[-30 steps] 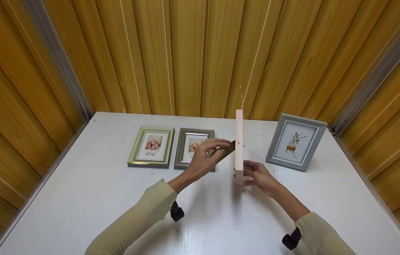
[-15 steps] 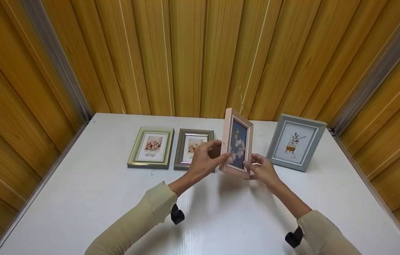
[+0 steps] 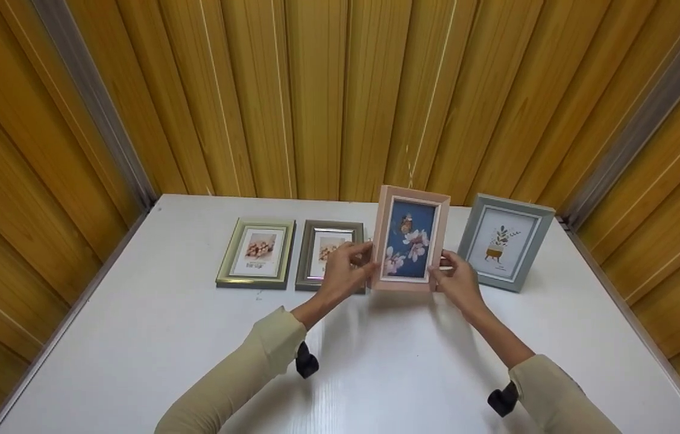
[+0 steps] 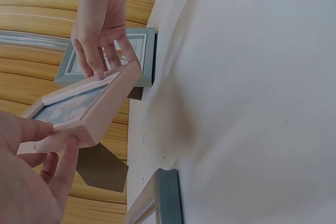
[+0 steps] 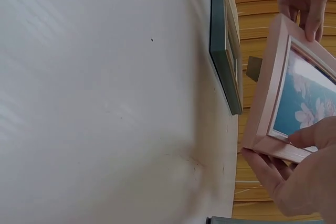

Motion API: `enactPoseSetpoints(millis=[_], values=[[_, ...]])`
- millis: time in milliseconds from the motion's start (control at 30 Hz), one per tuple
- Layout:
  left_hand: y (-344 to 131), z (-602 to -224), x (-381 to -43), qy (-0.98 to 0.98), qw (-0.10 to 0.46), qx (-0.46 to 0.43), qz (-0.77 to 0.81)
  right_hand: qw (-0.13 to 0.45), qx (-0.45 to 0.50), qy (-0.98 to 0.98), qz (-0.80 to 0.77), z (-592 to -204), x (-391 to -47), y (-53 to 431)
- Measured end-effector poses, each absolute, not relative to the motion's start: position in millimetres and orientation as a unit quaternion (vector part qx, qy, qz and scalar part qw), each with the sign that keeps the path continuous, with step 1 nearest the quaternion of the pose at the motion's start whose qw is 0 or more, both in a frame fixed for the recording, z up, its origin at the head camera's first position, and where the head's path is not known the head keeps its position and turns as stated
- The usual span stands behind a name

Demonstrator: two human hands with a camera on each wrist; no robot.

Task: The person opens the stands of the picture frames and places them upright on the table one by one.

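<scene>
A pink picture frame with white blossoms on a blue picture is held up above the table, its front toward the head camera. My left hand pinches its left edge, thumb on the front and fingers at the side. On the opposite edge, my right hand pinches near the lower corner, thumb in front. In the left wrist view a dark brown support leg sticks out behind the pink frame. Just right of my right hand, a grey-blue picture frame stands upright, leaning back.
A gold-green picture frame and a brown-grey picture frame lie face up on the white table, left of the hands. Behind the table rises a wood-look panel wall.
The pink frame has turned from edge-on to facing the head camera. My left hand has gone from the brown support leg to the frame's left edge. The other frames have not moved.
</scene>
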State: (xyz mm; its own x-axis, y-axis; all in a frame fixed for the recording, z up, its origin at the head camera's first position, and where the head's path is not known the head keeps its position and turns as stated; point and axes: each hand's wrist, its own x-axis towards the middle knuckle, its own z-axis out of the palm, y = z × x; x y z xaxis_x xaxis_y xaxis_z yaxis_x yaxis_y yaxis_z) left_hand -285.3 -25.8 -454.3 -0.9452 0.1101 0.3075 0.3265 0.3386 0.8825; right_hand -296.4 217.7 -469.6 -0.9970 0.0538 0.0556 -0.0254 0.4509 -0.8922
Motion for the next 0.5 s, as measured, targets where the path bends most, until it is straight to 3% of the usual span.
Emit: enactPoseSetpoints(millis=[267,500], values=[[-8.3,-467.7,-309.1,-0.818,0.145,-0.091,-0.549,0.090,0.011,-0.860,0.502,-469.2,-303.8,222.0],[9.7,-481.0,-331.2,-0.816,0.179,-0.041,-0.548,0.094,0.017,-0.860,0.501,-477.7,-312.9,223.3]])
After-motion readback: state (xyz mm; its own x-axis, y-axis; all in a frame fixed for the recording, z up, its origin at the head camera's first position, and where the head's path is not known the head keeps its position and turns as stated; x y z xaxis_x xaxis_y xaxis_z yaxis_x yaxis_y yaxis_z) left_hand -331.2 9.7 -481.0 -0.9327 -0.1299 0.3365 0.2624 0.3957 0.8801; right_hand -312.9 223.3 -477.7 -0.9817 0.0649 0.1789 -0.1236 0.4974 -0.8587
